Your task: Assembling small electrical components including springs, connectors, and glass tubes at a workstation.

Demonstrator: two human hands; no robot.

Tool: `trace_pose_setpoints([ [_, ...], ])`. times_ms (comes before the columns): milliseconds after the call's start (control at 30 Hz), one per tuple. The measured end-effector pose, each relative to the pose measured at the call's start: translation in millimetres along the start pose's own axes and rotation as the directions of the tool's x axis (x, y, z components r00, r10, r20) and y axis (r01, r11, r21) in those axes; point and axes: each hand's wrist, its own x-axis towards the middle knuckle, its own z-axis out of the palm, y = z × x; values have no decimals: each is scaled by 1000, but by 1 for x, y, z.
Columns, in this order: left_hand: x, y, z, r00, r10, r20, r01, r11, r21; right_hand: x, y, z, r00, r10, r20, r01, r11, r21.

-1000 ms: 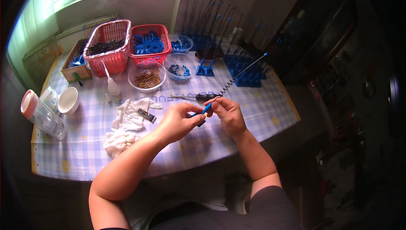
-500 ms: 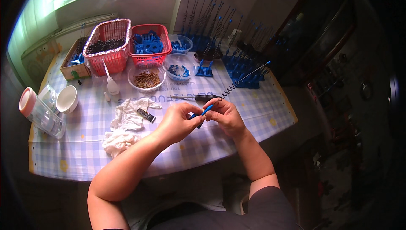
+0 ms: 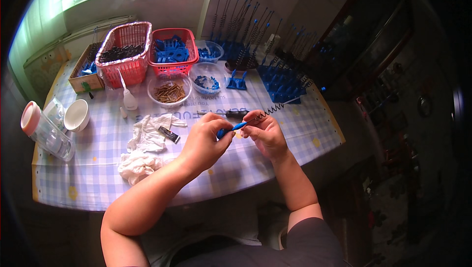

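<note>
Over the front of the table my left hand (image 3: 205, 140) pinches a blue plastic piece (image 3: 238, 126) with a slim tapered end. My right hand (image 3: 268, 135) is closed on the near end of a black coiled spring (image 3: 272, 110), where it meets the tapered blue end. From the right fingers the spring slants up and to the right, toward a small blue tip (image 3: 323, 88). Fingers hide part of the blue piece and the join. Just behind the hands lies a dark object (image 3: 236, 115), partly covered.
Behind stand red baskets (image 3: 124, 70) (image 3: 169, 66), a clear bowl of brass-coloured screws (image 3: 169, 103), and a bowl of small blue parts (image 3: 206, 90). Several upright spring assemblies (image 3: 282, 81) fill the back right. White cloths (image 3: 147, 134), a white bowl (image 3: 77, 115) and a bottle (image 3: 49, 132) are left.
The spring's far end has swung down and to the right. The blue piece lies flatter between my hands, and my left hand has shifted slightly left.
</note>
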Motion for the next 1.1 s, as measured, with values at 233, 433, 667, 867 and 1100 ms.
trace_pose_setpoints([
  [233, 0, 5, 0, 997, 60, -53, -57, 996, 62, -1, 4, -5, 999, 24, -24, -27, 988, -155],
  [433, 0, 6, -1, 997, 51, -58, -48, 997, 59, -4, 2, 1, 1000, 9, -24, -15, 963, -267],
  [667, 5, 6, -7, 946, -276, 173, 307, 933, -189, -3, 3, 6, 996, -74, -54, 59, 970, -238],
  [867, 5, 3, -6, 878, -345, 333, 453, 823, -342, -3, -1, 6, 998, 15, 59, 4, 947, -322],
  [1100, 4, -1, -4, 858, -357, 369, 482, 808, -340, -3, -1, 4, 998, 3, 63, 11, 977, -215],
])
